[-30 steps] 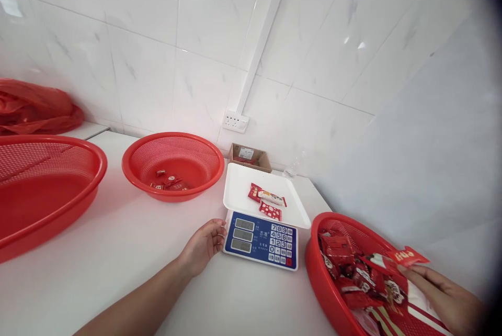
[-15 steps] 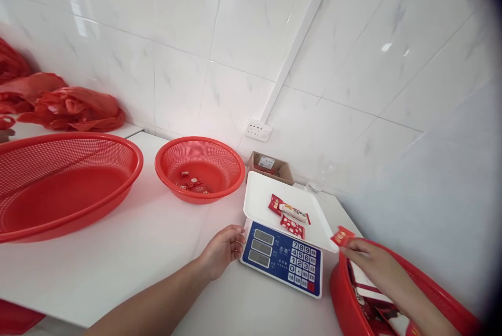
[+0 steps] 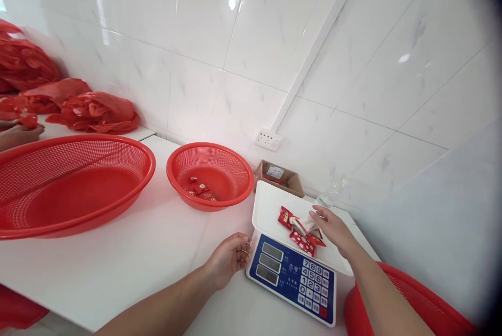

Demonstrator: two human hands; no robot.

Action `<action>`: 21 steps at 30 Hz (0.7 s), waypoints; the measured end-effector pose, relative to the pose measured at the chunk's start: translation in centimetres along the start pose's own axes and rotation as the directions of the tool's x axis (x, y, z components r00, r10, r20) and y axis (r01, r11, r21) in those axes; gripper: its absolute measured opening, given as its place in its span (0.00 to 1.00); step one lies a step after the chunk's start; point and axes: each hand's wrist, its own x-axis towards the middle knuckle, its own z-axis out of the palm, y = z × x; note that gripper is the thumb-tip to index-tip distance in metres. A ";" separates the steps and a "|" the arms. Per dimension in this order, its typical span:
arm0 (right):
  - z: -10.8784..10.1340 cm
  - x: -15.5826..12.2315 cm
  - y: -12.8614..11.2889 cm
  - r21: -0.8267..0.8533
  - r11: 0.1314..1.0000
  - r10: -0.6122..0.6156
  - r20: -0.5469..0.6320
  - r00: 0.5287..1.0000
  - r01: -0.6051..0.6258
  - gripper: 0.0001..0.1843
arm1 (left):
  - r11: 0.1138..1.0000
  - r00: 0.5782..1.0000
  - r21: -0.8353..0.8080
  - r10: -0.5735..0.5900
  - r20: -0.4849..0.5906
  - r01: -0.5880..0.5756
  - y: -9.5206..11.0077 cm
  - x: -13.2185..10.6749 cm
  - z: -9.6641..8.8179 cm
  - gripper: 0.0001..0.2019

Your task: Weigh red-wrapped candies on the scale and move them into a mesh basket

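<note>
A white and blue weighing scale [image 3: 291, 279] with a keypad and displays stands on the table in front of me. Several small snack packets [image 3: 303, 242], red and white, lie heaped on its white tray [image 3: 270, 209]. My right hand [image 3: 333, 228] is over the tray's right side, its fingertips at the white packet in the heap. Its fingers look apart and grip nothing visible. Beside the scale's left edge is my left hand [image 3: 230, 260], fingers loosely curled with nothing in them; some fingertips are close to or touching the scale's side.
A red basket [image 3: 427, 294] stands at the lower right, partly behind my forearm. Left of the scale are a round red basket [image 3: 212, 150] with several small packets and a larger one [image 3: 151, 168]. Behind sits a cardboard box [image 3: 296, 185]. Another person's hand [image 3: 23, 134] shows far left.
My right hand has moved from the right-hand basket to the tray with a red packet, and another red packet now lies in the heap. My left hand stays beside the scale. The view has shifted slightly.
</note>
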 end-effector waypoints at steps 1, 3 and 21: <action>0.7 0.1 -0.2 -0.016 1.000 -0.020 -0.002 1.000 0.020 0.35 | 1.000 1.000 -0.002 -0.001 -0.002 0.001 0.0 0.0 0.0 0.10; 2.1 0.2 -0.3 -0.044 0.996 -0.074 0.015 0.997 0.074 0.36 | 1.000 1.000 -0.007 -0.002 -0.004 0.002 0.0 -0.1 0.0 0.10; 5.8 -0.6 -0.9 -0.358 0.914 -0.215 -0.031 0.976 0.190 0.31 | 1.000 1.000 -0.014 -0.011 -0.002 0.011 -0.3 -0.1 0.1 0.09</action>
